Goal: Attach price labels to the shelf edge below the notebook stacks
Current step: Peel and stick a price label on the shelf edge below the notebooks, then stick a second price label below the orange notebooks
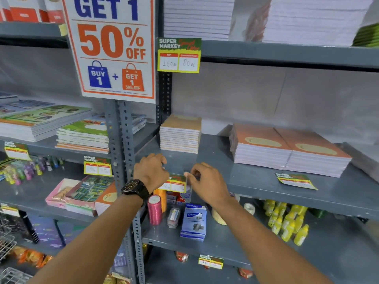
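Observation:
A green and yellow price label (176, 183) hangs at the front edge of the grey shelf (256, 184), below a small stack of tan notebooks (180, 133). My left hand (151, 170), with a black watch on the wrist, presses on the label's left end. At the label's right end, my right hand (206, 182) pinches a strip of clear tape. A second label (295, 181) lies flat on the shelf in front of two stacks of orange notebooks (287, 149).
A perforated metal upright (123, 144) stands just left of my hands, under a large 50% OFF poster (111, 46). Below are a pink ribbon spool (154, 210), a blue box (193, 221) and yellow bottles (287, 222). Labels hang on neighbouring shelf edges (179, 55).

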{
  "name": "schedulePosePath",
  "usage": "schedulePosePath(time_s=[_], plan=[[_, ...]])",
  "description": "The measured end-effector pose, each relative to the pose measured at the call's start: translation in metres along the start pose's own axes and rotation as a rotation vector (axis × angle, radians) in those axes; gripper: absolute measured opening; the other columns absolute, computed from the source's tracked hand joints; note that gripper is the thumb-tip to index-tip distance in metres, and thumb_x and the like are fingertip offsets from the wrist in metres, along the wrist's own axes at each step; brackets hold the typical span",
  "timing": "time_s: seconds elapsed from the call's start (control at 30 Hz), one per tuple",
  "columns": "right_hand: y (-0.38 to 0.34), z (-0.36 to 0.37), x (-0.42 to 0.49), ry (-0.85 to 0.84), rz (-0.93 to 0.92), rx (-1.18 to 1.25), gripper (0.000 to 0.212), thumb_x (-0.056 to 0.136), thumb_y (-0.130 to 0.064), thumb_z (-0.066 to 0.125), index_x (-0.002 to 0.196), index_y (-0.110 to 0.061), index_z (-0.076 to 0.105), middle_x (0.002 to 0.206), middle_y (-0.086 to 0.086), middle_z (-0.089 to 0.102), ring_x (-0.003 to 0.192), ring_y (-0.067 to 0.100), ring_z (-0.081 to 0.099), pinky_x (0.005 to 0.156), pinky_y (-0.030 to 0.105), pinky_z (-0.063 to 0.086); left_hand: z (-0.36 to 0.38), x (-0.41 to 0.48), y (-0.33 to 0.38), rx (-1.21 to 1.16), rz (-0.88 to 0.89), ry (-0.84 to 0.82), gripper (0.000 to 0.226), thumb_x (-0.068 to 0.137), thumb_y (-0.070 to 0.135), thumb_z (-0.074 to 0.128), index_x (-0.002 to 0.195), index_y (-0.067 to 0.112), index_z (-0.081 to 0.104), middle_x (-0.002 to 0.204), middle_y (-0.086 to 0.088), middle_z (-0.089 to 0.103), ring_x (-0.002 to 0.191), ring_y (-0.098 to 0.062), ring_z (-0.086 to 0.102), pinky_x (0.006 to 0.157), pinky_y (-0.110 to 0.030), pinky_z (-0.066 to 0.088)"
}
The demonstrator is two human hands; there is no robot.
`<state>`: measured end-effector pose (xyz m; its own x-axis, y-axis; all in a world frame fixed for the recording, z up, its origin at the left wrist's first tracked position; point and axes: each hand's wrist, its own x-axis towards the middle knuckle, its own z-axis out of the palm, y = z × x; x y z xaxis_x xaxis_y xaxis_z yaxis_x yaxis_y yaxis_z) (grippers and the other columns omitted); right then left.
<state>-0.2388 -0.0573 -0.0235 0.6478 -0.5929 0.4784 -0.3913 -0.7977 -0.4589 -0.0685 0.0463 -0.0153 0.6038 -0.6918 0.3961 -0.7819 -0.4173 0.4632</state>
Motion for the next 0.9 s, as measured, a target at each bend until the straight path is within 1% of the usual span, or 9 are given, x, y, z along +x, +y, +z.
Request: schedulePosePath(time_s=[0.1, 0.2, 0.3, 0.43, 0.47, 0.6, 0.67, 0.8, 0.9], plan=[[0.039, -0.039, -0.015, 0.119, 0.041, 0.039, 0.022, 0.086, -0.04, 0.063, 0.077, -0.02, 0.061, 0.078, -0.004, 0.063, 0.071, 0.019, 0.06, 0.064, 0.034, 0.05, 0.018, 0.006, 0.047, -0.102, 0.088, 0.006, 0.02, 0.071, 0.018, 0.05, 0.088, 0.026, 0.06, 0.092, 0.0, 0.062, 0.083, -0.028, 0.062, 0.074, -0.041, 0.054], [0.081, -0.08, -0.022, 0.204, 0.087, 0.052, 0.017, 0.085, -0.033, 0.067, 0.075, -0.02, 0.062, 0.077, -0.003, 0.067, 0.071, 0.017, 0.06, 0.065, 0.034, 0.049, 0.042, 0.01, 0.1, -0.157, 0.138, -0.022, 0.015, 0.078, 0.021, 0.051, 0.086, 0.027, 0.063, 0.099, -0.003, 0.065, 0.085, -0.028, 0.065, 0.077, -0.041, 0.055], [0.131, -0.125, -0.028, 0.236, 0.174, 0.081, 0.011, 0.082, -0.026, 0.068, 0.074, -0.024, 0.061, 0.075, -0.002, 0.067, 0.068, 0.016, 0.061, 0.068, 0.035, 0.053, 0.071, 0.01, 0.159, -0.23, 0.193, -0.104, 0.007, 0.079, 0.025, 0.058, 0.081, 0.031, 0.062, 0.097, 0.0, 0.07, 0.088, -0.025, 0.067, 0.08, -0.037, 0.055], [0.193, -0.172, -0.033, 0.198, 0.304, 0.057, 0.004, 0.081, -0.021, 0.069, 0.077, -0.021, 0.067, 0.077, -0.001, 0.071, 0.074, 0.018, 0.066, 0.071, 0.031, 0.052, 0.103, 0.009, 0.226, -0.298, 0.166, -0.326, 0.01, 0.083, 0.034, 0.061, 0.091, 0.028, 0.063, 0.095, 0.003, 0.07, 0.093, -0.023, 0.066, 0.083, -0.034, 0.054], [0.204, -0.178, -0.033, 0.182, 0.334, 0.045, 0.001, 0.081, -0.02, 0.068, 0.081, -0.019, 0.068, 0.083, 0.001, 0.072, 0.08, 0.021, 0.066, 0.071, 0.027, 0.048, 0.108, 0.01, 0.237, -0.287, 0.165, -0.382, 0.013, 0.084, 0.037, 0.061, 0.093, 0.028, 0.061, 0.097, 0.003, 0.068, 0.095, -0.023, 0.065, 0.083, -0.033, 0.053], [0.245, -0.204, -0.039, 0.093, 0.449, 0.067, 0.028, 0.079, -0.021, 0.073, 0.103, -0.009, 0.066, 0.103, 0.007, 0.069, 0.094, 0.023, 0.061, 0.075, 0.023, 0.038, 0.135, 0.013, 0.279, -0.167, 0.165, -0.532, 0.044, 0.088, 0.044, 0.059, 0.122, 0.016, 0.057, 0.126, -0.006, 0.063, 0.114, -0.028, 0.057, 0.093, -0.032, 0.046], [0.259, -0.21, -0.041, 0.036, 0.463, 0.121, 0.034, 0.078, -0.021, 0.076, 0.107, -0.009, 0.064, 0.108, 0.008, 0.067, 0.097, 0.023, 0.059, 0.076, 0.025, 0.038, 0.146, 0.014, 0.294, -0.168, 0.122, -0.579, 0.052, 0.088, 0.044, 0.061, 0.129, 0.013, 0.054, 0.135, -0.007, 0.058, 0.122, -0.028, 0.053, 0.101, -0.034, 0.044], [0.273, -0.212, -0.039, -0.029, 0.467, 0.242, 0.039, 0.077, -0.025, 0.078, 0.111, -0.015, 0.063, 0.108, -0.001, 0.065, 0.1, 0.016, 0.059, 0.081, 0.027, 0.042, 0.163, 0.015, 0.312, -0.166, 0.072, -0.603, 0.062, 0.082, 0.041, 0.068, 0.132, 0.009, 0.051, 0.139, -0.01, 0.054, 0.125, -0.03, 0.052, 0.104, -0.037, 0.043], [0.275, -0.21, -0.037, -0.049, 0.466, 0.319, 0.038, 0.074, -0.021, 0.08, 0.108, -0.019, 0.065, 0.107, -0.001, 0.067, 0.1, 0.016, 0.062, 0.082, 0.026, 0.048, 0.173, 0.014, 0.319, -0.204, 0.034, -0.599, 0.073, 0.077, 0.034, 0.074, 0.139, 0.014, 0.043, 0.144, -0.005, 0.05, 0.129, -0.024, 0.049, 0.11, -0.038, 0.04]])
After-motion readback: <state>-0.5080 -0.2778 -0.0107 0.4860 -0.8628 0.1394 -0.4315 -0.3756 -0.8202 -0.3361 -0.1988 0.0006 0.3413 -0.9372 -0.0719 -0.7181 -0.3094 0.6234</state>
